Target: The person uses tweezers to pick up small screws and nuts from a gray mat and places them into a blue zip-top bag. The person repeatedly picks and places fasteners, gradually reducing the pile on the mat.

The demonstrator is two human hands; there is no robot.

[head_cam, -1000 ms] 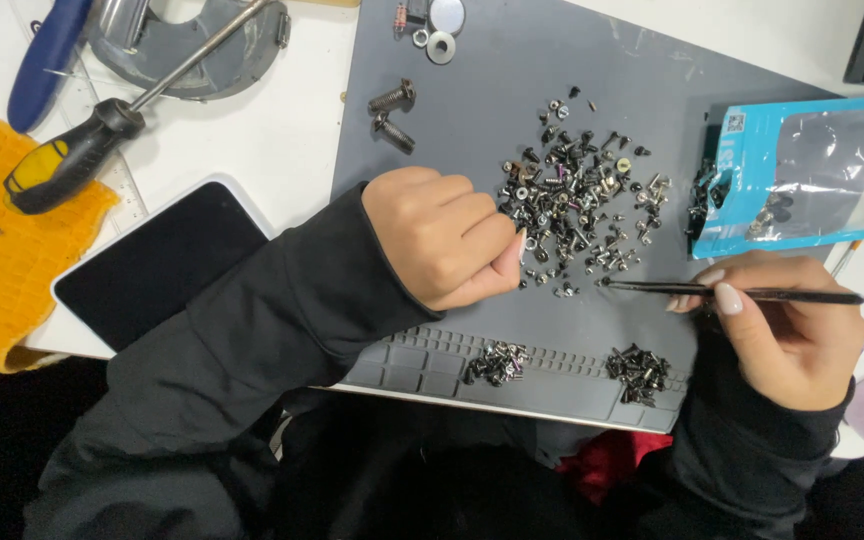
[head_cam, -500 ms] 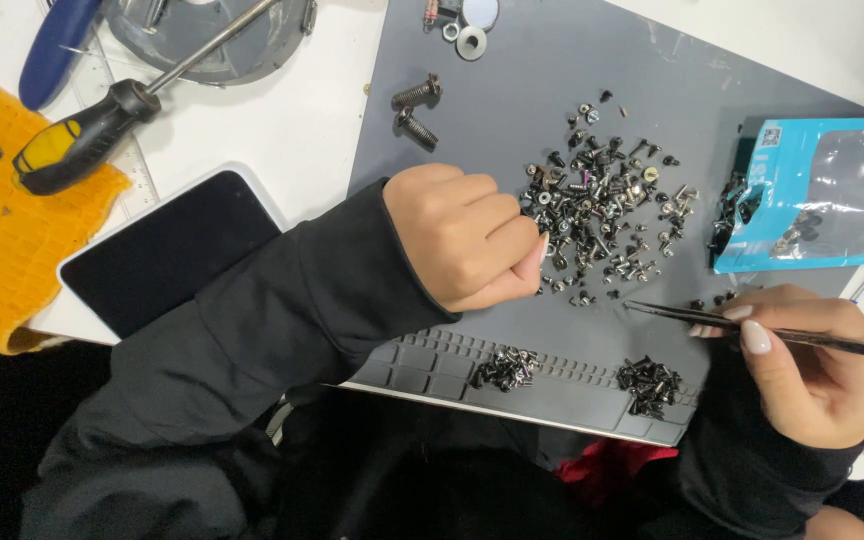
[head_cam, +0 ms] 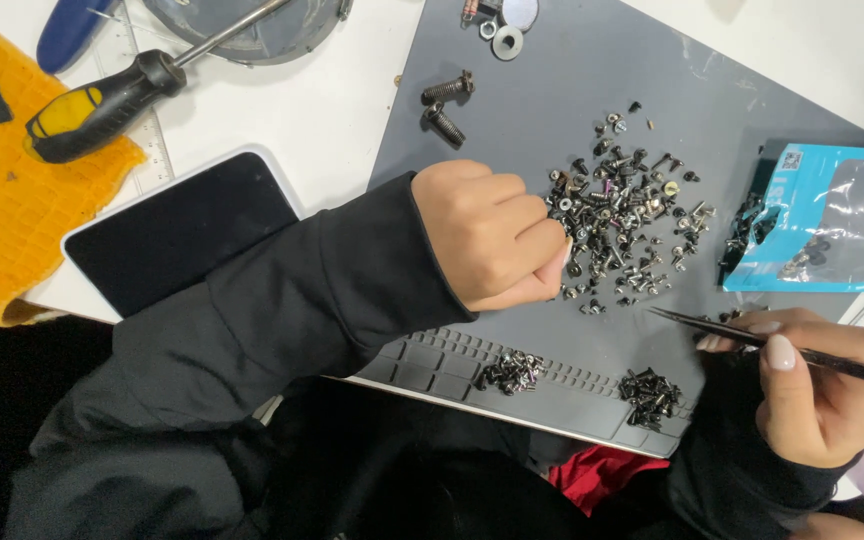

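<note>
Down at the fingers, the left hand was curled into a fist, fingertips tucked under and hidden at the edge of the loose screws, so any hold there could not be told. The right hand pinched black tweezers, whose far end ran out of view. Around lay the grey mat, two sorted piles, a blue bag, a phone and a screwdriver. The screws were small, dark and silvery, heaped mid-mat
</note>
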